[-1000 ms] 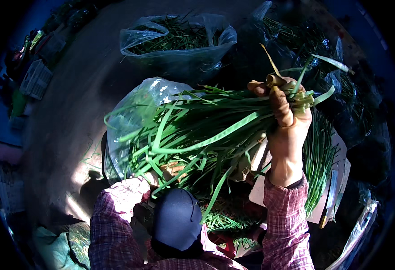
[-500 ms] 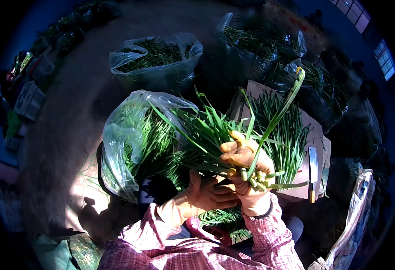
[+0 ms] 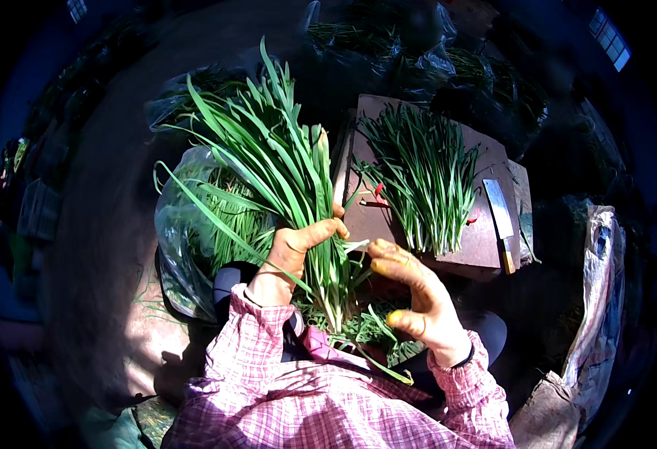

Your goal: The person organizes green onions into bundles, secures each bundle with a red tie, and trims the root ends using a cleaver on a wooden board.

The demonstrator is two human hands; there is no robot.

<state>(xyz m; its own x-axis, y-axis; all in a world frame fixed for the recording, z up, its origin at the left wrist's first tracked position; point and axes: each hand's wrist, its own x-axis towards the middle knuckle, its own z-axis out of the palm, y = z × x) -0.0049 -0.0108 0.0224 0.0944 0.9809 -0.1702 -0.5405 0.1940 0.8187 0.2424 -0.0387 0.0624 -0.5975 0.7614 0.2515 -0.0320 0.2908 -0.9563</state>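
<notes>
A bunch of garlic chives (image 3: 272, 161) stands upright in my left hand (image 3: 291, 254), leaves fanned up and pale stem ends pointing down over my lap. My left fingers wrap round its lower part. Just right of the stems, my right hand (image 3: 427, 303) is open and holds nothing, with thumb and fingers apart and yellowed fingertips. Loose green trimmings (image 3: 392, 340) lie below the stems. To the right, a neat pile of chives (image 3: 426, 179) rests on a brown board (image 3: 482, 247), with a knife (image 3: 499, 213) at the board's right side.
A clear plastic bag (image 3: 182, 224) full of chives sits at my left, partly behind the held bunch. More stuffed bags (image 3: 426, 63) stand in shadow at the back. A long pale sack (image 3: 594, 284) lies at the far right. Red bits (image 3: 378, 189) are on the board.
The bunch has passed from my right hand to my left and now stands upright. My right hand has let go and opened. The view has shifted, showing more of the board.
</notes>
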